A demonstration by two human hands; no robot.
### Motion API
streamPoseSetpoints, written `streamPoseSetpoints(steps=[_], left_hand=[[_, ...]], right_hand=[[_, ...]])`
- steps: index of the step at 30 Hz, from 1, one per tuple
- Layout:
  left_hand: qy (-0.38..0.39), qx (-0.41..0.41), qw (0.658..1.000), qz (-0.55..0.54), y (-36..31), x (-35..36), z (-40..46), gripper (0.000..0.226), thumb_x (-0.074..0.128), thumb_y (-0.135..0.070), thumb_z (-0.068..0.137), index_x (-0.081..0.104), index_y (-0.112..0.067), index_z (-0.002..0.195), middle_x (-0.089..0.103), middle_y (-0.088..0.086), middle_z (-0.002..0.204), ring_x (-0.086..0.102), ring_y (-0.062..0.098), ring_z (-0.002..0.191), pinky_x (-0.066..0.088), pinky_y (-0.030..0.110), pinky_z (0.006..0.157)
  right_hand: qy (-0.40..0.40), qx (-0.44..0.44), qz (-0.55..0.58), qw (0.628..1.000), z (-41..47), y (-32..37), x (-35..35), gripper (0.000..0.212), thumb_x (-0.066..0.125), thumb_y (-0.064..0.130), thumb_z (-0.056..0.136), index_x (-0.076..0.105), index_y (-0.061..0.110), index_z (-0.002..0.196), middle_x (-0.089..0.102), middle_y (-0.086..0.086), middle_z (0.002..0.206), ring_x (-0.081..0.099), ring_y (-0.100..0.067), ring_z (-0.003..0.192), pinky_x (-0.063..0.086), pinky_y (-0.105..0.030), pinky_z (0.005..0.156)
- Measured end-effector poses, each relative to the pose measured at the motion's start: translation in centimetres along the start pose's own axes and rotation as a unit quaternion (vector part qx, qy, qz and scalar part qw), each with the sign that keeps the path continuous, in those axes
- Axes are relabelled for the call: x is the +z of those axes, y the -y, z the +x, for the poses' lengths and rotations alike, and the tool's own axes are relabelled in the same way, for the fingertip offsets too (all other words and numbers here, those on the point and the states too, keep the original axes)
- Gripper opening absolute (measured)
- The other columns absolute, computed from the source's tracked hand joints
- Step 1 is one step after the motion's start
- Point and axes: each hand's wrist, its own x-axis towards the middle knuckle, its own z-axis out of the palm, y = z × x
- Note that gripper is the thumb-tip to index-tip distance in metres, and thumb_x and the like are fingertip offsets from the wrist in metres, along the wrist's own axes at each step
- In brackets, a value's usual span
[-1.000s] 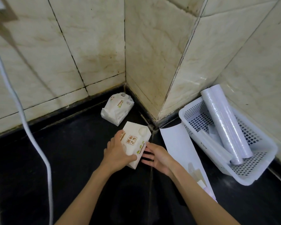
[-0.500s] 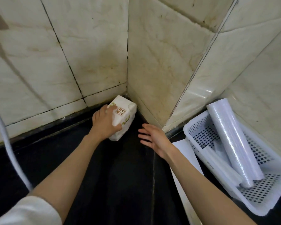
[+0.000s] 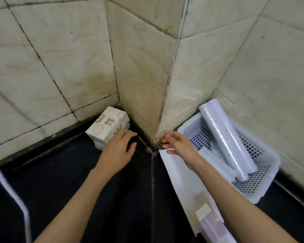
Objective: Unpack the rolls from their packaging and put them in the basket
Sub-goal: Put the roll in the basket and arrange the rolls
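In the head view, two white printed paper-wrapped packs [image 3: 107, 127] are stacked in the wall corner on the black stone counter [image 3: 63, 181], the top one lying flat on the lower. The left hand [image 3: 118, 149] hovers just beside them with loose, spread fingers, grasping nothing; I cannot tell whether a fingertip touches the stack's near edge. The right hand [image 3: 180, 145] is also released, its fingers splayed above the far end of a long flat white paper packaging sleeve [image 3: 181, 181] that lies on the counter between the two forearms and the white perforated plastic basket [image 3: 263, 186]. The task's things already sit in that basket: one thick white film-wrapped roll [image 3: 225, 139] leans with its upper end over the rim against the beige tiled wall [image 3: 139, 58], and thinner pale rolls [image 3: 215, 160] lie beneath it, partly hidden. What looks risky is that propped roll: a nudge to the basket as the right hand reaches for the sleeve could tip it out. The sleeve's near end carries a small white and pale purple box-like piece [image 3: 211, 220] that could slide off if the sleeve is lifted carelessly. A white cord [image 3: 11, 195] hangs at the left edge, well apart.
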Motion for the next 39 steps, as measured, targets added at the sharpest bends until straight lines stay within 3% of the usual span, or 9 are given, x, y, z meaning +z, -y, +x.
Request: streamPoseSetpoints(steps=[4,8,13,18,23,25,28,31,39], left_hand=[[0.035,0.082,0.996,-0.006,-4.4,3.1,0.7,0.032,0.052,-0.02,0.09,0.054,-0.016,0.121,0.057,0.005,0.122,0.054,0.021,0.108,0.047,0.035,0.093],[0.082,0.149,0.985,-0.01,-8.8,7.1,2.9,0.035,0.05,-0.02,0.091,0.051,-0.013,0.126,0.056,0.005,0.127,0.051,0.02,0.117,0.042,0.03,0.099],[0.122,0.206,0.971,0.013,-13.2,10.9,5.9,0.042,0.041,-0.026,0.088,0.053,-0.01,0.125,0.054,0.011,0.13,0.046,0.025,0.123,0.038,0.034,0.103],[0.112,0.248,0.961,0.052,-14.8,15.0,10.3,0.039,0.052,-0.013,0.086,0.055,-0.008,0.124,0.052,0.019,0.133,0.047,0.037,0.124,0.041,0.049,0.104],[0.153,0.258,0.944,0.139,-16.1,18.4,13.4,0.053,0.043,-0.01,0.092,0.029,-0.02,0.142,0.013,0.008,0.157,0.009,0.03,0.145,0.018,0.043,0.117],[0.157,0.256,0.941,0.154,-16.5,19.5,13.8,0.055,0.044,-0.009,0.092,0.027,-0.022,0.143,0.01,0.007,0.158,0.001,0.029,0.146,0.015,0.045,0.118],[0.134,0.257,0.945,0.151,-16.5,20.7,14.0,0.056,0.057,-0.006,0.084,0.042,-0.023,0.135,0.028,0.012,0.152,0.016,0.037,0.142,0.024,0.052,0.114],[0.071,0.272,0.945,0.169,-16.6,20.9,14.4,0.049,0.079,-0.013,0.064,0.063,-0.024,0.109,0.059,0.013,0.124,0.051,0.04,0.116,0.045,0.053,0.093],[0.02,0.236,0.961,0.141,-17.8,21.4,15.2,0.037,0.076,-0.019,0.068,0.065,-0.021,0.103,0.061,0.012,0.117,0.052,0.038,0.113,0.046,0.05,0.09]], right_hand=[[-0.065,-0.03,-0.043,0.996,-2.3,-1.1,-5.4,0.028,0.048,0.016,0.095,0.054,0.009,0.121,0.063,-0.011,0.104,0.06,-0.021,0.088,0.05,-0.031,0.081],[-0.146,-0.049,-0.147,0.977,-3.1,-2.4,-11.8,0.029,0.048,0.019,0.094,0.055,0.013,0.122,0.061,-0.007,0.104,0.059,-0.022,0.096,0.049,-0.036,0.086],[-0.233,-0.014,-0.28,0.931,-1.4,-4.3,-17.7,0.037,0.047,0.018,0.094,0.049,0.007,0.129,0.058,-0.014,0.127,0.057,-0.029,0.111,0.043,-0.034,0.092],[-0.212,0.035,-0.355,0.91,1.7,-6.5,-20.9,0.042,0.049,0.02,0.092,0.044,0.004,0.131,0.046,-0.021,0.133,0.048,-0.038,0.118,0.041,-0.042,0.1],[-0.176,0.073,-0.361,0.913,3.9,-7.5,-22.4,0.046,0.054,0.027,0.087,0.045,0.007,0.128,0.054,-0.016,0.13,0.053,-0.033,0.114,0.043,-0.036,0.087],[-0.149,0.08,-0.358,0.918,4.3,-7.7,-23.1,0.049,0.055,0.03,0.089,0.043,0.008,0.131,0.054,-0.014,0.133,0.053,-0.031,0.116,0.042,-0.034,0.087],[-0.112,0.076,-0.341,0.93,4.5,-8.2,-24.0,0.054,0.053,0.036,0.091,0.039,0.009,0.136,0.049,-0.013,0.139,0.05,-0.03,0.122,0.04,-0.034,0.095],[-0.12,0.062,-0.319,0.938,4.3,-8.7,-24.1,0.055,0.057,0.037,0.088,0.043,0.006,0.132,0.054,-0.014,0.133,0.054,-0.028,0.111,0.04,-0.03,0.083],[-0.222,-0.038,-0.284,0.932,2.2,-7.2,-25.6,0.055,0.065,0.031,0.079,0.047,0.01,0.126,0.059,-0.012,0.12,0.056,-0.024,0.095,0.04,-0.029,0.076]])
